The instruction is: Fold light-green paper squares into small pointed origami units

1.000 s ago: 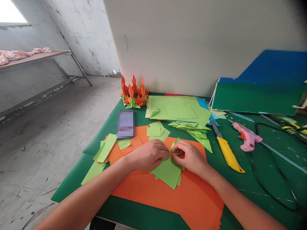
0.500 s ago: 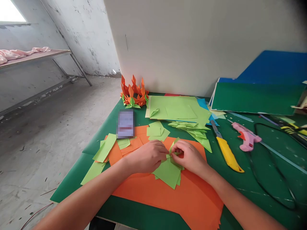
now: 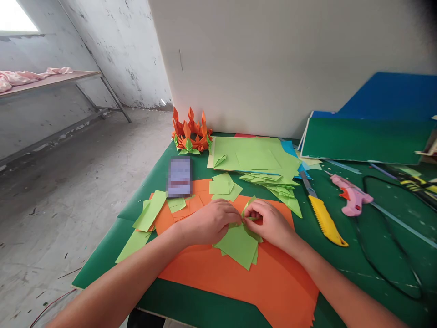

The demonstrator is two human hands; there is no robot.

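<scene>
Right hand [image 3: 269,223]: thumb and forefinger pinched together, with a folded piece of green paper [image 3: 248,206] held between the tips. Left hand [image 3: 213,222]: fingers curled down at the paper's near side, tips partly covered; whether they grip it or merely steady it cannot be determined. The piece sits above a stack of green squares [image 3: 241,248] on an orange sheet [image 3: 239,278]; its lower folds are obscured by the fingers. The phone [image 3: 180,176] lies beyond the left hand, its screen pixelated and any text illegible. Markings on the yellow cutter [image 3: 326,221] and pink glue gun [image 3: 355,200], both to the right, are too small to read. A yellow-and-black tool [image 3: 418,183] at the right edge is indistinct; the pink cloth [image 3: 29,78] is cut off at left.
</scene>
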